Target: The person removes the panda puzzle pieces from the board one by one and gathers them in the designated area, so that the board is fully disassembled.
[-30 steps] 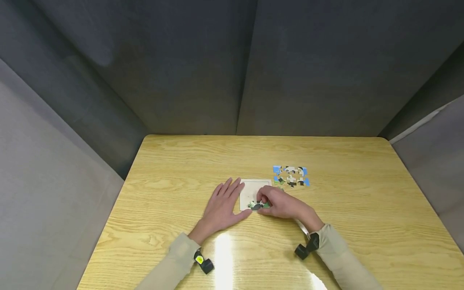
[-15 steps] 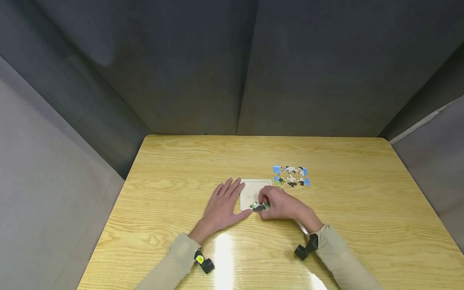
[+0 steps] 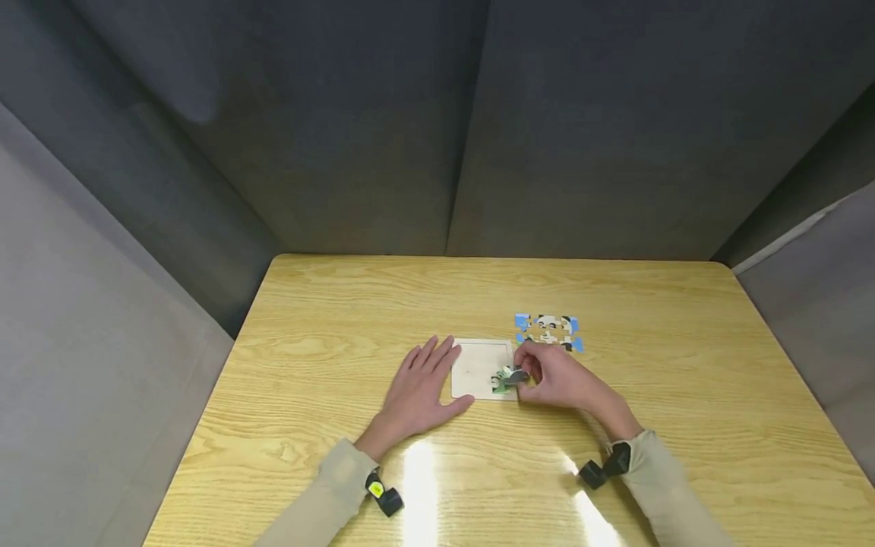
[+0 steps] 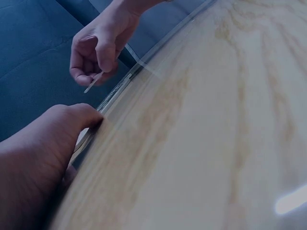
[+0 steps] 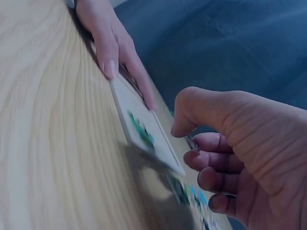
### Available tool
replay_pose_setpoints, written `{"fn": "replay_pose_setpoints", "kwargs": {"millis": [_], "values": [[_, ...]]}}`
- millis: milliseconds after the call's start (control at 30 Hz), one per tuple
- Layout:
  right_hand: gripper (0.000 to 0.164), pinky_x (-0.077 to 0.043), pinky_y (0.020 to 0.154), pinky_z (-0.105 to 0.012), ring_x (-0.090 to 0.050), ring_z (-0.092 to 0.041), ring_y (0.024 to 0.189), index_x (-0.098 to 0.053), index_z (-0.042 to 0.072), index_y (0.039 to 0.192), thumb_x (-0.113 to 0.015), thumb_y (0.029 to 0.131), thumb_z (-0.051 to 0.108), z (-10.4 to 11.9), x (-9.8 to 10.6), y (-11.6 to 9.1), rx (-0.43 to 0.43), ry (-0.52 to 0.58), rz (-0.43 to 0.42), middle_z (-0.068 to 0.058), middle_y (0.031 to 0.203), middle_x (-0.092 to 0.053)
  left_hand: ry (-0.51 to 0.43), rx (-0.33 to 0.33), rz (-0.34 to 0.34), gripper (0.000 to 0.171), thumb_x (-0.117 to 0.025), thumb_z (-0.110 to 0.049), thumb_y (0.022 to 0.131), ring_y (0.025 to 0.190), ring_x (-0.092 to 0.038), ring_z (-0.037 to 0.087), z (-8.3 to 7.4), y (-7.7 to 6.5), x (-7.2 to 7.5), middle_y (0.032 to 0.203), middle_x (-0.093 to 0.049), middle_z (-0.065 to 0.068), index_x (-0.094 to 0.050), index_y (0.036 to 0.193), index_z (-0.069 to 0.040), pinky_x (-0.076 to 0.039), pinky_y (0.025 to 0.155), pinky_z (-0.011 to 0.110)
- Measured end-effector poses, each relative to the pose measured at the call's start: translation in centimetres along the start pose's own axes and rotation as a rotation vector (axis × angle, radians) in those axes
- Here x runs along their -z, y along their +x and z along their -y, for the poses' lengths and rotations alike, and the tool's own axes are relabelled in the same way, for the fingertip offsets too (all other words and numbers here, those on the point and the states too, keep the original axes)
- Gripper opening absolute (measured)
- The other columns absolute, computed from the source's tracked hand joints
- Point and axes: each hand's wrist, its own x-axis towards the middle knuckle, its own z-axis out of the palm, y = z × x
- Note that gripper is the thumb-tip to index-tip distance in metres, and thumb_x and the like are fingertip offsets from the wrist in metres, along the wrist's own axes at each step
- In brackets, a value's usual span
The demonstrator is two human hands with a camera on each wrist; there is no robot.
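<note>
A white square puzzle board point(image 3: 472, 370) lies on the table, with one green-and-white jigsaw piece point(image 5: 140, 129) on it near its lower right corner. My left hand point(image 3: 417, 391) rests at the board's left side, fingers straight and spread, the thumb at its near edge. Between thumb and fingers, my right hand point(image 3: 557, 377) pinches a dark jigsaw piece point(image 3: 519, 375) over the board's right edge. In the left wrist view this piece shows thin and edge-on, tilted and raised off the surface.
Beyond the right hand, several loose jigsaw pieces point(image 3: 547, 323) with blue, black and white panda parts lie grouped on the wooden table point(image 3: 328, 304). Dark curtains point(image 3: 342, 152) hang behind the table's far edge, and paler ones at the sides.
My right hand has moved to the right, carrying the dark jigsaw piece up from the board's lower edge. The green piece on the board is now uncovered. My left hand has stayed still.
</note>
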Motion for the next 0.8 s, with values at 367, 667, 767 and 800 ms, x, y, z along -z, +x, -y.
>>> {"fn": "replay_pose_setpoints", "kwargs": {"millis": [367, 667, 767, 800], "values": [[0.031, -0.045, 0.056, -0.022, -0.051, -0.012, 0.066, -0.065, 0.010, 0.098, -0.081, 0.072, 0.006, -3.0, 1.2, -2.2, -0.083, 0.016, -0.091, -0.002, 0.081, -0.059, -0.014, -0.025, -0.029, 0.092, -0.036, -0.079, 0.097, 0.161, -0.015, 0.029, 0.0, -0.1, 0.0, 0.174, -0.021, 0.002, -0.026, 0.167, -0.019, -0.015, 0.129, 0.051], [0.031, -0.043, 0.057, -0.023, -0.049, -0.012, 0.066, -0.064, 0.009, 0.099, -0.079, 0.072, 0.004, -4.5, 2.3, -3.3, -0.126, -0.008, -0.091, -0.004, 0.082, -0.057, -0.020, -0.023, -0.027, 0.092, -0.038, -0.078, 0.097, 0.161, -0.015, 0.028, 0.0, -0.1, 0.0, 0.174, -0.021, 0.001, -0.026, 0.167, -0.019, -0.014, 0.129, 0.051], [0.031, -0.043, 0.058, -0.024, -0.049, -0.012, 0.067, -0.064, 0.008, 0.099, -0.079, 0.073, 0.005, -4.9, 2.4, -3.4, -0.127, -0.029, -0.090, -0.003, 0.082, -0.057, -0.021, -0.020, -0.026, 0.092, -0.039, -0.078, 0.097, 0.161, -0.015, 0.029, -0.1, -0.2, 0.1, 0.174, -0.021, 0.001, -0.026, 0.167, -0.019, -0.014, 0.129, 0.051], [0.031, -0.043, 0.058, -0.024, -0.049, -0.012, 0.067, -0.064, 0.008, 0.099, -0.079, 0.073, 0.005, -5.0, 2.4, -3.4, -0.127, -0.035, -0.089, -0.002, 0.082, -0.057, -0.021, -0.019, -0.026, 0.092, -0.040, -0.077, 0.097, 0.161, -0.016, 0.029, -0.2, -0.2, 0.2, 0.174, -0.022, 0.001, -0.027, 0.167, -0.019, -0.015, 0.129, 0.051]]}}
